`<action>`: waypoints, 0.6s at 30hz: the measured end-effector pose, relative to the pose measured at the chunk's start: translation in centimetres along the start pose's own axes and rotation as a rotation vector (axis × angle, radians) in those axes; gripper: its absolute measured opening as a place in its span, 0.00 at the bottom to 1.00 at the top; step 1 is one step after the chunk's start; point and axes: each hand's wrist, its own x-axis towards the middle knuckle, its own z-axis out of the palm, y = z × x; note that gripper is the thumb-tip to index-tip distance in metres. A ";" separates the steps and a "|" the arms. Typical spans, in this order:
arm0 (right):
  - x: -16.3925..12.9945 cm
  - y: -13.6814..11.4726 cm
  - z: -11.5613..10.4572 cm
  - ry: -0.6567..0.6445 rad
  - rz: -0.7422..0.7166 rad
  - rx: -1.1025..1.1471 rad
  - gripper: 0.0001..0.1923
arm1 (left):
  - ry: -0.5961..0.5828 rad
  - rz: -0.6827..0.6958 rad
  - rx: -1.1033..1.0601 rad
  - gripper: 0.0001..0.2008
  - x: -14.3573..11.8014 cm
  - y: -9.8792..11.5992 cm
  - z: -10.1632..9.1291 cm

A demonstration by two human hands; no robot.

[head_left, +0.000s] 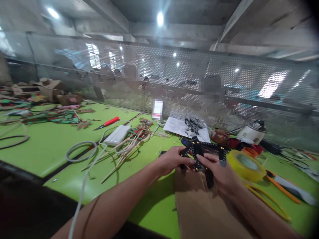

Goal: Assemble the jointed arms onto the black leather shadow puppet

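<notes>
Above a sheet of brown cardboard (pixel 199 209), a black piece made of several flat arms with brass-coloured studs (pixel 197 149) is held between both hands. My left hand (pixel 170 162) grips it from the left, thumb pressed near its centre. From the other side my right hand (pixel 221 172) pinches it, thumb close to the left one. Part of the fingers is hidden behind the piece. Further back, a white printed sheet (pixel 174 126) carries more black cut pieces (pixel 194 126).
Right of my hands lie a yellow tape roll (pixel 245 165) and an orange-handled tool (pixel 284 188). To the left are thin wooden sticks (pixel 119 159), a white power strip (pixel 117 135) with its cable, and a red-handled knife (pixel 108 122). A perforated metal screen (pixel 159 76) stands behind.
</notes>
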 end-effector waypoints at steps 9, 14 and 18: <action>0.2 1.5 -0.4 -0.076 0.009 -0.089 0.21 | 0.073 0.010 0.034 0.21 0.1 -0.3 0.3; -0.3 1.6 -0.3 -0.038 0.175 -0.033 0.23 | 0.140 0.011 0.044 0.22 0.3 -0.4 0.2; -1.0 1.1 -0.3 -0.137 0.214 0.074 0.22 | 0.180 0.028 0.098 0.20 0.3 -0.3 0.2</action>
